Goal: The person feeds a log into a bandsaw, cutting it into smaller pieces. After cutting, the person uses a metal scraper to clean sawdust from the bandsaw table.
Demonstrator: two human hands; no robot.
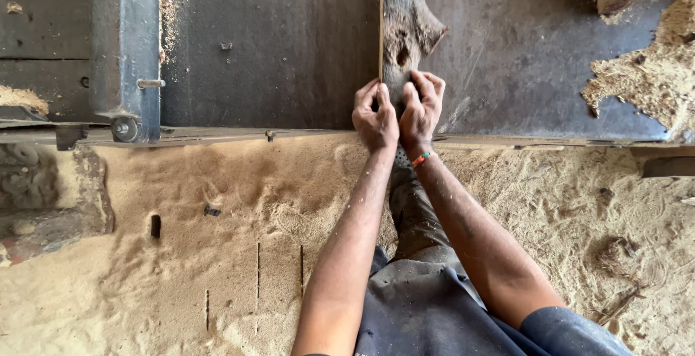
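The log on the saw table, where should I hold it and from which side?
Grip the log at its near cut end, coming from the table's near edge, as the left hand and right hand do. It lies lengthwise beside the thin board, its far part knotty and uneven.

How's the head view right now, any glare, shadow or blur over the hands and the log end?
Head view: even, soft light, no glare; left hand and right hand are sharp on the log; only a faint shadow beside the thin upright strip; the dark metal table is dim, yet its scratches show; sawdust floor is crisp; straight edges bow slightly near the frame's sides.
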